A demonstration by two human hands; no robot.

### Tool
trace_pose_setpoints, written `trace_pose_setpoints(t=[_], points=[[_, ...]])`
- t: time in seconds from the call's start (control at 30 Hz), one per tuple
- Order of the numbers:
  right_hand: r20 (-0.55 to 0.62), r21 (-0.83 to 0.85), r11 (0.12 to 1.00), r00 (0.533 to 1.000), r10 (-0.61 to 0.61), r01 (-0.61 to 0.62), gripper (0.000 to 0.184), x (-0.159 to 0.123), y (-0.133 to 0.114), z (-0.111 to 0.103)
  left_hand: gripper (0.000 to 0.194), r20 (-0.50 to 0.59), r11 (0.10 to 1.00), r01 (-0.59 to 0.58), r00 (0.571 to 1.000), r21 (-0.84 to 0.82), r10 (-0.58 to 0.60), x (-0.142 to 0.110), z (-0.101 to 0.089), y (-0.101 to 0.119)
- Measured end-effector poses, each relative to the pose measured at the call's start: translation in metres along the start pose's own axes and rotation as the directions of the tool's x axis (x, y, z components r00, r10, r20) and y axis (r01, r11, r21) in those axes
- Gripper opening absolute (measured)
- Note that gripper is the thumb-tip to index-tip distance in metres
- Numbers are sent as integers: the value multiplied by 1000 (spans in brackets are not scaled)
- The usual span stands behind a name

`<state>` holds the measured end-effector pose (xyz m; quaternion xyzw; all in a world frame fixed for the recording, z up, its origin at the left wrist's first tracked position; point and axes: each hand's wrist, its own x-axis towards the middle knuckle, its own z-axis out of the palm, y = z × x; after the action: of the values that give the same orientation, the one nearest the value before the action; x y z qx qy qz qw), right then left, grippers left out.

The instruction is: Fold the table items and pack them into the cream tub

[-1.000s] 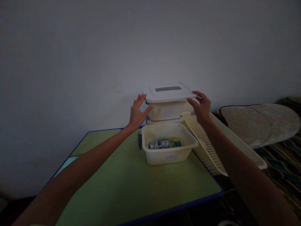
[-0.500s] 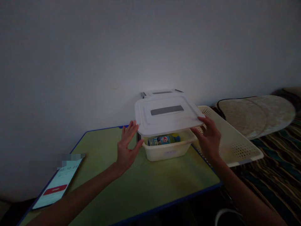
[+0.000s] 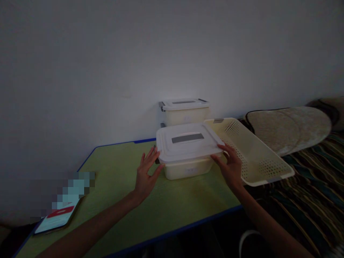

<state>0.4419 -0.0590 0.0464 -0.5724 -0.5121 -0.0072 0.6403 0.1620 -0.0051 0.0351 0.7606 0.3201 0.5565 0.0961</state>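
Observation:
A white lid (image 3: 185, 148) with a grey handle strip rests over a cream plastic box (image 3: 188, 170) on the green table. My left hand (image 3: 146, 175) is at the lid's left front corner, fingers along its edge and thumb below it. At the opposite front corner, my right hand (image 3: 229, 165) pinches the lid's edge, thumb underneath. The box's inside is hidden beneath the lid. Behind it stands a second cream box with a white lid (image 3: 185, 104) and grey side clips.
To the right sits a cream perforated basket (image 3: 249, 154), beside a striped cloth (image 3: 303, 186) and a beige cushion (image 3: 287, 127). A lit phone (image 3: 56, 220) lies on the left side of the green table (image 3: 118, 172) with its blue edge. A wall rises behind.
Both hands have brought the lid down onto the front box, covering the bottle that showed inside. More of the rear box is now visible.

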Motion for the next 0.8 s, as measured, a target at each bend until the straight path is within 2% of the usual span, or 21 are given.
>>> trace_pose_setpoints(t=[0.17,0.43,0.67,0.8], points=[[-8,30,1000,1000,7,-7,41,-4,10,1,38,32,999,37,999,-19,-37,-3,2,-1],[5,35,999,1000,27,-27,39,-6,8,-1,36,37,998,60,998,-16,-60,-4,3,-2],[29,13,999,999,30,-30,39,-12,10,-1,33,34,999,48,998,9,-48,-10,2,-5],[43,-55,998,999,1,1,38,-13,9,-3,32,58,999,18,998,46,-21,-10,0,-6]])
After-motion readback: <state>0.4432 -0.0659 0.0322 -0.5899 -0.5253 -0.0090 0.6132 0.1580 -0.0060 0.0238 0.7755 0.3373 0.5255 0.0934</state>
